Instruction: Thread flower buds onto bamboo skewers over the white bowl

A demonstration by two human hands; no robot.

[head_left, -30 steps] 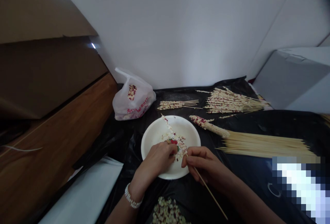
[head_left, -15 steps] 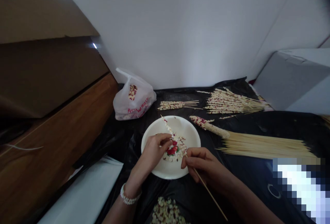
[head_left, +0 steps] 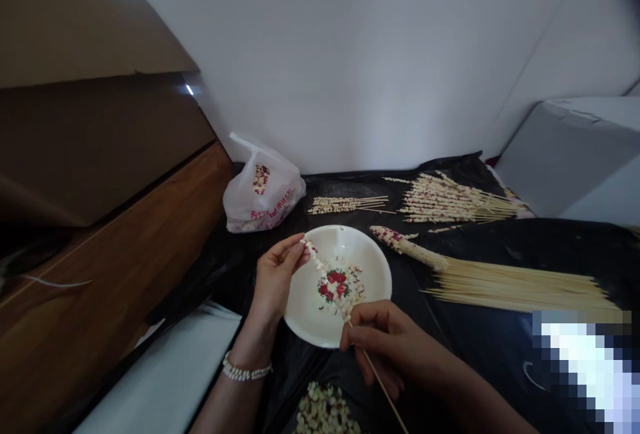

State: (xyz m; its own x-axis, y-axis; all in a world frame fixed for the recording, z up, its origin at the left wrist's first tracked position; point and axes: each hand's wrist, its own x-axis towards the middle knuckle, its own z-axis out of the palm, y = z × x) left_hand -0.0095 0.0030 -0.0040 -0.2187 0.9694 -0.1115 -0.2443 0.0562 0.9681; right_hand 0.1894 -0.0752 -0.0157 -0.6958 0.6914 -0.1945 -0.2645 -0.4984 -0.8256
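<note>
A thin wooden skewer (head_left: pixel 383 384) slants over a white bowl (head_left: pixel 370 257), its upper part covered with pale and dark red kernels. Near the bowl's left rim, my left hand (head_left: pixel 280 267) pinches the kernel-covered top end between thumb and fingers. My right hand (head_left: pixel 377 341), at the bowl's lower right rim, grips the skewer just below the kernels, and the bare stick runs down out of view. Loose kernels (head_left: pixel 354 281) lie in the bowl on its printed red flowers.
Behind the bowl are a plastic bag (head_left: pixel 265 194), a small bundle (head_left: pixel 333 205) and a larger pile of kernel-covered skewers (head_left: pixel 440 201). At the right lie a corn cob (head_left: pixel 407 246) and bare skewers (head_left: pixel 525 284). A kernel heap (head_left: pixel 325 411) sits in front.
My left hand has moved up and left from the middle of the bowl to the skewer's top end. The skewer and my right hand have shifted slightly left and down.
</note>
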